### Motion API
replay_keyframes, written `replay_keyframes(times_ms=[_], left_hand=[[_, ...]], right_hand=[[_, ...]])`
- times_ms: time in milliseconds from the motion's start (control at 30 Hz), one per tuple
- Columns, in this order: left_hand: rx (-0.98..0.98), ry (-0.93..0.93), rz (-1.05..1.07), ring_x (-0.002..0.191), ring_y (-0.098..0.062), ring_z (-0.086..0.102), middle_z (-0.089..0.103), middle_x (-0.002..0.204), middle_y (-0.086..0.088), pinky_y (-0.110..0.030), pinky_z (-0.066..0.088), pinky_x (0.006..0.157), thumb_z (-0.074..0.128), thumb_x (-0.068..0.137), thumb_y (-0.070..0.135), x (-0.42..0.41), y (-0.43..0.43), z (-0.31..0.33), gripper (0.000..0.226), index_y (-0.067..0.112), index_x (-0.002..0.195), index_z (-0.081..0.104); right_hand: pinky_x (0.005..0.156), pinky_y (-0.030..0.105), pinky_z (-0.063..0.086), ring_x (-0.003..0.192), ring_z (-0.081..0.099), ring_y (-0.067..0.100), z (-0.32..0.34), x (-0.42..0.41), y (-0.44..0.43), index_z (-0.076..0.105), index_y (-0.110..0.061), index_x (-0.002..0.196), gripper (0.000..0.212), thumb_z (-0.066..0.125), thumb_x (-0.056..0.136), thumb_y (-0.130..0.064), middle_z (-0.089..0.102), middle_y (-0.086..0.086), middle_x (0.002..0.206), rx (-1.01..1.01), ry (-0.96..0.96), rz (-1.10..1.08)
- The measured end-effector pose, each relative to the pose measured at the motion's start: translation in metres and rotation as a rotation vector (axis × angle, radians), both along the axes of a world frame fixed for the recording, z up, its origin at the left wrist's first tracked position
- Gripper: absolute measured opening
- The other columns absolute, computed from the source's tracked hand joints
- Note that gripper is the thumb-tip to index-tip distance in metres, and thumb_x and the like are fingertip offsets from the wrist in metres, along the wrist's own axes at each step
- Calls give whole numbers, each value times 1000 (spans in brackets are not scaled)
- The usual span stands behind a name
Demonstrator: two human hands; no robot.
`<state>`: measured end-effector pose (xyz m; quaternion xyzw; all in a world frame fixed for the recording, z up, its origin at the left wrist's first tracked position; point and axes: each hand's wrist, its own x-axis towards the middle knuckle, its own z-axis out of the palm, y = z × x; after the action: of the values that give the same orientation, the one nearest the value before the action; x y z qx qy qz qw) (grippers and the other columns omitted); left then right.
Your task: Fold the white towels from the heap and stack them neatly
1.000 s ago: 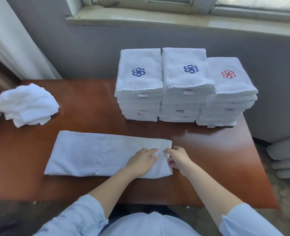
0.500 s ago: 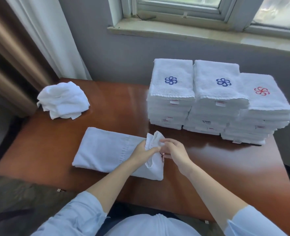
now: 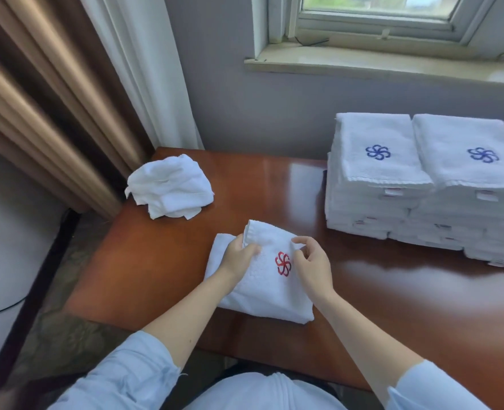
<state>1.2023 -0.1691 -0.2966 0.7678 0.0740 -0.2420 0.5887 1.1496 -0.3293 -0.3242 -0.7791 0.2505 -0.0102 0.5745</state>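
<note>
A white towel with a red flower mark (image 3: 270,279) lies folded over on the brown table (image 3: 392,291) in front of me. My left hand (image 3: 240,257) pinches the folded end's far left corner. My right hand (image 3: 311,263) pinches its far right corner, and that end is slightly lifted. A crumpled heap of white towels (image 3: 169,186) sits at the table's far left corner. Stacks of folded white towels (image 3: 375,176) with blue flower marks stand at the back right.
Brown and white curtains (image 3: 67,99) hang at the left, close to the heap. A grey wall and a window sill (image 3: 378,62) run behind the table. The table's near edge is right in front of my body.
Both hands have carried the towel's right end over to the left, so the long strip is now folded in half with the red mark on top. The camera has turned left.
</note>
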Motion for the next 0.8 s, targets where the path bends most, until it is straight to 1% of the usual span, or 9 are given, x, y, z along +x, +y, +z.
replay_keyframes(times_ms=[67,167,233,300,433,533,633,700,800], left_hand=[[-1,4,11,72,-2,65,68,79,10,-16,51,60,52,93,9,8,22,-3,18,22,91,65],[1,38,12,84,-17,69,70,95,-8,-28,54,70,52,92,6,16,51,-10,18,12,103,65],[-3,61,19,90,-24,70,71,101,-11,-33,56,72,51,93,7,21,67,-17,20,13,107,64],[4,78,15,91,-24,71,71,101,-7,-33,57,73,52,94,10,26,81,-26,19,19,105,64],[143,55,-42,94,-20,66,66,104,-2,-33,55,78,55,95,13,33,97,-49,13,23,102,58],[289,-24,-72,104,-20,60,59,117,0,-35,52,84,60,90,14,36,103,-61,41,22,128,49],[623,-246,-183,124,-18,46,36,143,4,-38,43,102,64,87,28,35,104,-66,67,27,147,33],[754,-515,-329,135,-17,33,31,148,5,-36,32,111,61,89,31,35,102,-68,65,28,148,33],[796,-714,-725,149,-18,14,24,159,4,-34,13,120,45,100,32,38,92,-74,53,29,151,32]], right_hand=[[58,27,39,66,54,-4,-3,6,19,61,-34,111,23,49,93,-25,56,-13,70,-68,39,24],[62,25,39,81,55,-2,-5,13,42,58,-32,124,40,47,89,-17,56,-16,87,-155,96,63],[76,29,46,103,54,6,-10,14,53,56,-29,131,46,51,87,-16,55,-14,111,-257,112,113],[93,36,47,121,47,14,-16,12,62,53,-27,135,49,54,87,-18,52,-7,129,-373,127,150],[106,34,34,130,39,20,-27,6,70,50,-24,140,54,57,87,-21,47,-3,140,-535,171,191],[113,34,18,141,27,19,-33,0,73,41,-27,146,58,55,90,-25,35,-3,152,-657,213,244],[120,37,2,150,9,16,-39,-4,75,30,-28,152,61,49,94,-26,19,-2,162,-745,255,303],[121,42,-6,152,-1,15,-44,-5,75,22,-26,154,62,43,96,-24,8,-1,165,-760,285,342],[121,47,-9,152,-7,15,-52,-8,73,15,-24,157,61,37,100,-25,-1,0,166,-777,320,355]])
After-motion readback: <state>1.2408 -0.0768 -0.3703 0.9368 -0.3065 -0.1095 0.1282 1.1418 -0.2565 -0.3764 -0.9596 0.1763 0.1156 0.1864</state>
